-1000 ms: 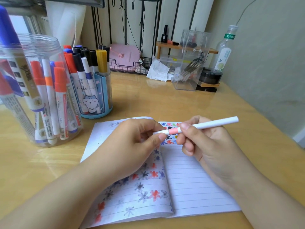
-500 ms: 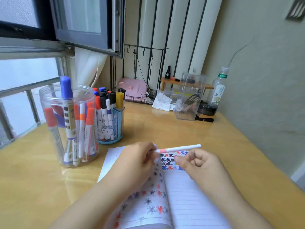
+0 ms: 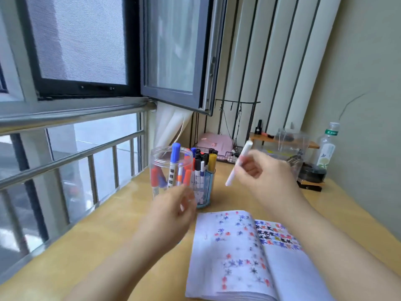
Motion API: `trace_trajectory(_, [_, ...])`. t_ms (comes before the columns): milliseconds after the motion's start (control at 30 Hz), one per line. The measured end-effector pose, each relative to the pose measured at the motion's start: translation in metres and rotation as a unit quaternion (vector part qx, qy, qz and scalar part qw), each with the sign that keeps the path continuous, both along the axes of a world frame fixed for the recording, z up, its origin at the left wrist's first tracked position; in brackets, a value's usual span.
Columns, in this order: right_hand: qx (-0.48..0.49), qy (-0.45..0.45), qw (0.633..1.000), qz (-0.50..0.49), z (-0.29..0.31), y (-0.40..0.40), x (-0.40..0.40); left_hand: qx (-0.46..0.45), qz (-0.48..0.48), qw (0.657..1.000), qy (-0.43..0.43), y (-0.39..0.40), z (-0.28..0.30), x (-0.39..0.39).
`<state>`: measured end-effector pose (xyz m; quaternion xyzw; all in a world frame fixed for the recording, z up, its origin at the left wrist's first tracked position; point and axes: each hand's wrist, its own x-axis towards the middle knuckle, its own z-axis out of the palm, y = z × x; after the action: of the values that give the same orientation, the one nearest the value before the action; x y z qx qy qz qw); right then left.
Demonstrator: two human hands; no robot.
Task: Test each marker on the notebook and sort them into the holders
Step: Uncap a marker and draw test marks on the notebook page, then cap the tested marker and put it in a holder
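Observation:
My right hand [image 3: 264,177] grips a white marker [image 3: 244,158], tilted, with its lower end pointing down-left above the desk, just right of the two holders. My left hand [image 3: 173,211] is blurred in front of the clear plastic jar [image 3: 161,153]; its fingers are loosely curled and I see nothing in them. The jar holds red, orange and blue markers. Behind it on the right stands a blue cup holder [image 3: 207,187] with black, blue and yellow markers. The open notebook [image 3: 288,276], covered in coloured flower marks, lies on the desk under my right forearm.
The wooden desk [image 3: 104,240] meets a window railing [image 3: 71,159] on the left. At the back stand a pink box [image 3: 217,141], a clear organiser [image 3: 290,140], a black stapler-like object [image 3: 311,181] and a plastic bottle [image 3: 327,148] by the wall.
My left hand has let go of the marker's end and moved left toward the jar. My right hand has lifted the marker off the notebook toward the holders. The camera has tilted up.

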<state>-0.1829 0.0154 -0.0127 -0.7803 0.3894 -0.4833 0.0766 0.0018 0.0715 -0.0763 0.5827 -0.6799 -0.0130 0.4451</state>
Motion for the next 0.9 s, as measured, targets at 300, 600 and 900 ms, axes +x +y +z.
trace_trajectory(300, [0.151, 0.014, 0.986, 0.066, 0.037, -0.051, 0.079, 0.026, 0.064, 0.998, 0.015, 0.021, -0.008, 0.045])
trace_trajectory(600, [0.164, 0.228, 0.957, 0.075, 0.019, -0.052, 0.091, 0.051, 0.119, 0.989, 0.079, 0.004, -0.017, 0.055])
trace_trajectory(900, [0.101, 0.266, 0.955, 0.082, 0.003, -0.044, 0.085, 0.034, 0.135, 0.986, 0.087, -0.001, -0.025, 0.04])
